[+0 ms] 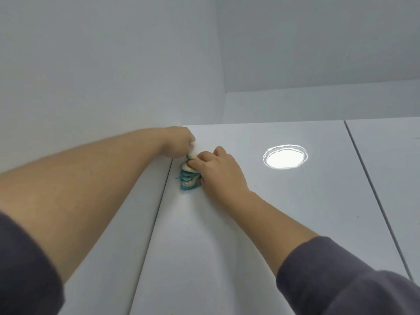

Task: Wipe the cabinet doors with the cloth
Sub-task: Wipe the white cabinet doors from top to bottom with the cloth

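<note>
I see the right hand (218, 171) high up, with its fingers curled over a bunched cloth (189, 181). The cloth is blue-green and white. The hand pushes it flat on the middle door (250, 223), and most of the cloth sticks out to the left of the fingers.

The left hand (179, 140) is just above the cloth, at the top left corner of this door. Its fingers are curled in. I cannot tell if they pinch the top of the cloth or hook over the door's edge. The two hands are very close, with the cloth between them.

Both arms reach up, with dark sleeves (341, 280) pushed back.

How far along is the job? I think it is early. The cloth is at the very top corner, right by the gap next to the left door (109, 258). I see no wet marks, so I cannot tell what is wiped. All of the long part of the middle door below the hands looks left to do. The right door (391, 178) is well away from the cloth, so I think it is not done.

A round bright spot (285, 158) of light shines on the middle door, to the right of the hands. Above the doors there is only plain pale wall (113, 53).
</note>
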Action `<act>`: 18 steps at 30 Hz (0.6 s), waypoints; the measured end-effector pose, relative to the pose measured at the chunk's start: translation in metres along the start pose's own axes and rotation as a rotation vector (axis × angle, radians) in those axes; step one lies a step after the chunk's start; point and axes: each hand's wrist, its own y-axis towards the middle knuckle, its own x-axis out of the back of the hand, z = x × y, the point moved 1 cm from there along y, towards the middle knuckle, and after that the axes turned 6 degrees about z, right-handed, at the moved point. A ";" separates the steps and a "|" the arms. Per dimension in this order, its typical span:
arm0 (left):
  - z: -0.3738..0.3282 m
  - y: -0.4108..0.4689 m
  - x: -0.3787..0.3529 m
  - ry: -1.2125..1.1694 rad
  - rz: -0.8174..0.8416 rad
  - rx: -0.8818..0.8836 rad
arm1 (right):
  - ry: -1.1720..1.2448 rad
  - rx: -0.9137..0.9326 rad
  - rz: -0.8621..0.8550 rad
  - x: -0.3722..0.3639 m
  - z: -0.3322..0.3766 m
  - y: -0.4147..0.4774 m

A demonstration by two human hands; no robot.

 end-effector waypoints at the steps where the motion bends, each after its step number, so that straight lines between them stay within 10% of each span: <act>1: 0.001 0.001 0.002 -0.035 0.011 0.006 | -0.006 0.007 -0.040 -0.003 0.006 0.001; 10: 0.002 0.003 0.006 -0.174 0.039 0.036 | 0.004 0.295 -0.019 -0.004 0.033 -0.042; 18: 0.006 0.009 0.007 -0.415 0.128 0.087 | 0.071 0.009 -0.141 -0.020 0.032 0.001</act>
